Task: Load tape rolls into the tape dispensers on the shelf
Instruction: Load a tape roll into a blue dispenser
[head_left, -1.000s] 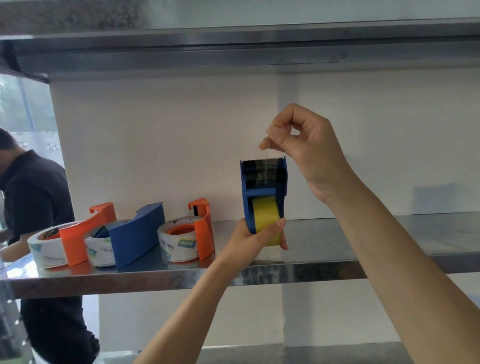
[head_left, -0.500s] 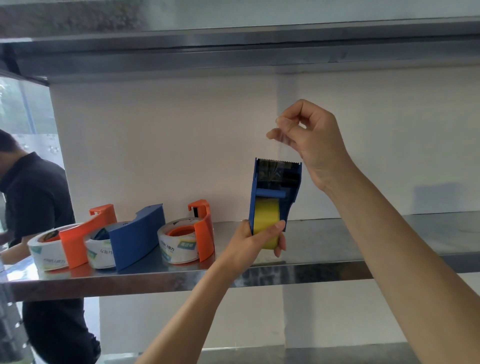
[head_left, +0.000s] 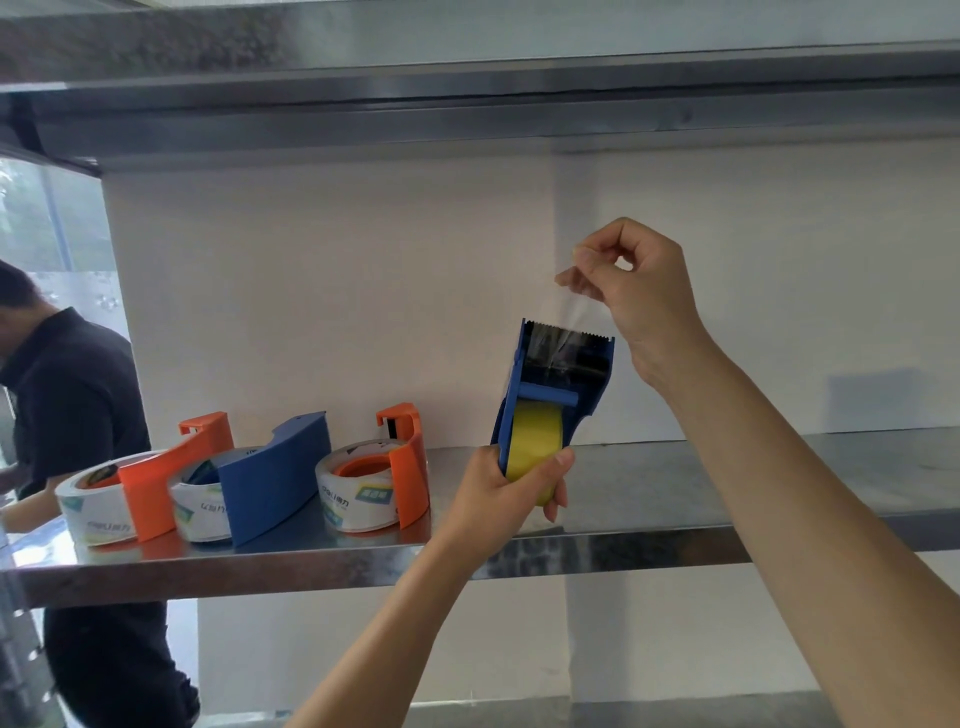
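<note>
Left hand (head_left: 511, 488) grips dispenser (head_left: 558, 384) base — right hand (head_left: 631, 291) pinches tape end (head_left: 569, 312) above.

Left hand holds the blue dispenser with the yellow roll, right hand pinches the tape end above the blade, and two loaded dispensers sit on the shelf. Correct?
Not quite: the head view shows three loaded dispensers on the shelf, two orange and one blue. The left hand, blue dispenser and right hand are as stated.

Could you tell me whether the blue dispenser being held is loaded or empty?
Loaded: a yellow roll sits inside the dispenser.
</note>
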